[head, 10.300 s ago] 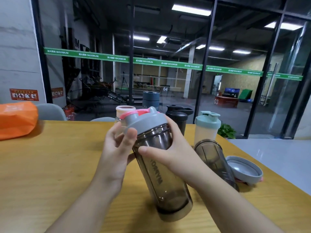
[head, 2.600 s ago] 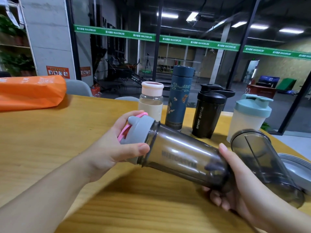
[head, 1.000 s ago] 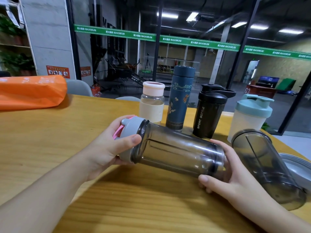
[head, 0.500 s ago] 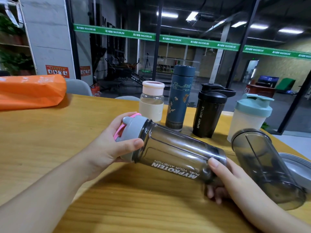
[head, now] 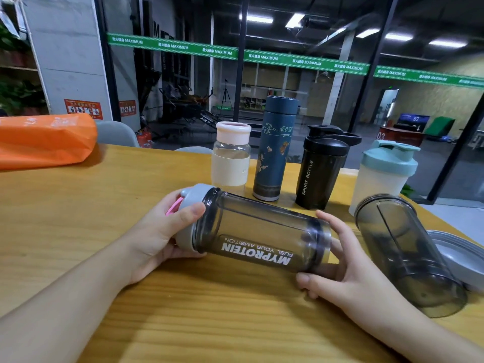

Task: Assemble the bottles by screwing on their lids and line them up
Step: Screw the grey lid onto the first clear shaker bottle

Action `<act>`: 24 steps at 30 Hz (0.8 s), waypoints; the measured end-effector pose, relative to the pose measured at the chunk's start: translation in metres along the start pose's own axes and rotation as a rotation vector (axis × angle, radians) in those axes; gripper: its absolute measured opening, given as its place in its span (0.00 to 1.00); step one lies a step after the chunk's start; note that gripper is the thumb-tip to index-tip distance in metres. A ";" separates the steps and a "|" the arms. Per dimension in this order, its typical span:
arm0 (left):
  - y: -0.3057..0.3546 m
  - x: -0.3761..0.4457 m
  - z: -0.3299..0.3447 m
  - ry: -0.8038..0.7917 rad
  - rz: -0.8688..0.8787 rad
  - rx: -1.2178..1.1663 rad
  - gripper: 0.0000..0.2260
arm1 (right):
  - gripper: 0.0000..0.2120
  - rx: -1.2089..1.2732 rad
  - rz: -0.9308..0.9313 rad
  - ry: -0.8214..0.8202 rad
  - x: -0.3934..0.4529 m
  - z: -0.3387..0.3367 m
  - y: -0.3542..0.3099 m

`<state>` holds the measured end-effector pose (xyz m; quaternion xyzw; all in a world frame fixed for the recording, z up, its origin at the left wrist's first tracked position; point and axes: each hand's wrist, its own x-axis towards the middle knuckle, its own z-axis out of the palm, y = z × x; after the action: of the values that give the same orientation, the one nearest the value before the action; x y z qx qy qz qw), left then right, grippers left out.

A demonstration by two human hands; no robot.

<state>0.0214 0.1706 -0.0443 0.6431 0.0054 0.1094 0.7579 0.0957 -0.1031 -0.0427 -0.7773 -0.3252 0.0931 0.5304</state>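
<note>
head view: left hand grips grey lid; right hand cups smoky bottle base.

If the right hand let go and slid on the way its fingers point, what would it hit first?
Probably the black sport bottle: the right hand points up and away toward the row, though depth is hard to judge.

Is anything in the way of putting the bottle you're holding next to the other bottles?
Nothing visible. The smoky bottle lies sideways in both hands, and the table left of the pink-capped bottle is bare. The lidless bottle lies off to the right.
</note>
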 end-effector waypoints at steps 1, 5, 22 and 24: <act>-0.001 0.000 0.000 0.009 0.003 -0.003 0.44 | 0.43 -0.007 0.007 -0.003 0.000 -0.001 -0.001; -0.003 0.001 0.000 0.031 0.036 0.012 0.45 | 0.39 -0.015 0.041 0.006 0.000 0.000 -0.003; -0.005 -0.001 0.004 0.029 0.100 0.041 0.43 | 0.33 0.051 0.234 -0.005 0.006 -0.001 -0.006; -0.005 0.000 0.005 0.029 0.104 0.039 0.43 | 0.32 0.072 0.244 -0.015 0.007 -0.002 -0.003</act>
<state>0.0228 0.1650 -0.0481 0.6557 -0.0151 0.1579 0.7382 0.1008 -0.0994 -0.0375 -0.7907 -0.2288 0.1746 0.5403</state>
